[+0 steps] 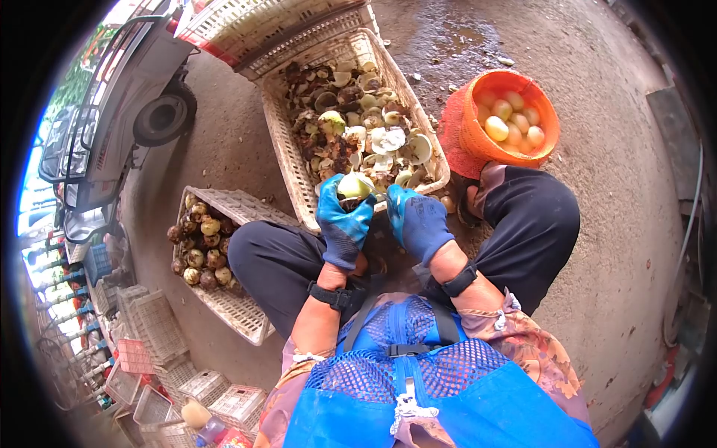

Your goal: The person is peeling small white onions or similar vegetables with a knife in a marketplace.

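Note:
My left hand (343,220), in a blue rubber-coated glove, is closed around a pale green onion (355,185) with dark, dirty skin on its underside. Close beside it is my right hand (417,222), gloved the same way, with its fingers pinched together near the onion. Whatever those fingers hold is hidden. Both hands are over the near end of a whitish plastic crate (299,187). Inside that crate lies a heap of onion peelings (381,142), pale cup-shaped layers mixed with brown scraps.
At right, an orange bucket (467,123) holds smooth peeled onions (503,110). A tilted crate (246,317) of unpeeled onions (205,250) lies at left. More crates (284,22) stand behind the peelings. A parked vehicle (123,119) and stacked baskets (157,328) occupy the far left.

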A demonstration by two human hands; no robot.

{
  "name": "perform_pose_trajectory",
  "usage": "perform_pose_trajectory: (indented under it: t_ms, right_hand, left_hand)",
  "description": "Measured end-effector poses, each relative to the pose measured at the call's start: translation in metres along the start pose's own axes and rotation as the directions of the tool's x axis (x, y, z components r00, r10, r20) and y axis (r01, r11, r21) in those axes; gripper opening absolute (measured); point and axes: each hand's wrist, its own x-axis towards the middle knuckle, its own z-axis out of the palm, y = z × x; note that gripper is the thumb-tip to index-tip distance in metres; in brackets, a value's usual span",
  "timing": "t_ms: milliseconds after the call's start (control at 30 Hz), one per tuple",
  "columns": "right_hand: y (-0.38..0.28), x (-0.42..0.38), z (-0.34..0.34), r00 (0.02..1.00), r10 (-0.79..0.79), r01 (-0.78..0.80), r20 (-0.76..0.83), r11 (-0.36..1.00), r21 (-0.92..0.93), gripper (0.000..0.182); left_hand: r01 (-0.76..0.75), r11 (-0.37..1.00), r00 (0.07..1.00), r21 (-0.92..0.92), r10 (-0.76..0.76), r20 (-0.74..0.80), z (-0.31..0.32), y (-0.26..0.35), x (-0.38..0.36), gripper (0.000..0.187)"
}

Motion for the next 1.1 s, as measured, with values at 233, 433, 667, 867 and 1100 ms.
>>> perform_pose_trajectory:
  t_ms: [233, 433, 667, 867, 1100]
  right_hand:
    - [0.018, 0.01, 0.011, 0.986, 0.166, -0.156, -0.024, 0.959, 0.235, 0.02]
    - [0.004, 0.011, 0.001, 0.915, 0.277, -0.371, 0.294, 0.285, 0.884, 0.026]
    - [0.002, 0.017, 0.003, 0.929, 0.234, -0.287, 0.286, -0.031, 0.958, 0.023]
    - [0.011, 0.021, 0.027, 0.946, 0.322, -0.058, -0.03, 0.261, 0.964, 0.025]
    - [0.02, 0.026, 0.027, 0.901, 0.426, -0.114, -0.086, 0.423, 0.899, 0.025]
  left_hand:
    - [0.057, 0.969, 0.998, -0.239, -0.058, 0.005, -0.004, 0.018, 0.003, 0.047]
    - [0.278, 0.674, 0.959, -0.685, -0.237, 0.156, -0.009, 0.004, 0.008, 0.043]
    - [0.087, 0.904, 0.983, -0.418, -0.009, 0.184, -0.003, 0.022, 0.001, 0.053]
    - [-0.103, 0.994, 0.967, -0.037, 0.109, 0.23, -0.001, 0.021, -0.001, 0.053]
    - [0.203, 0.89, 0.965, -0.409, -0.111, 0.237, 0.003, 0.021, -0.008, 0.051]
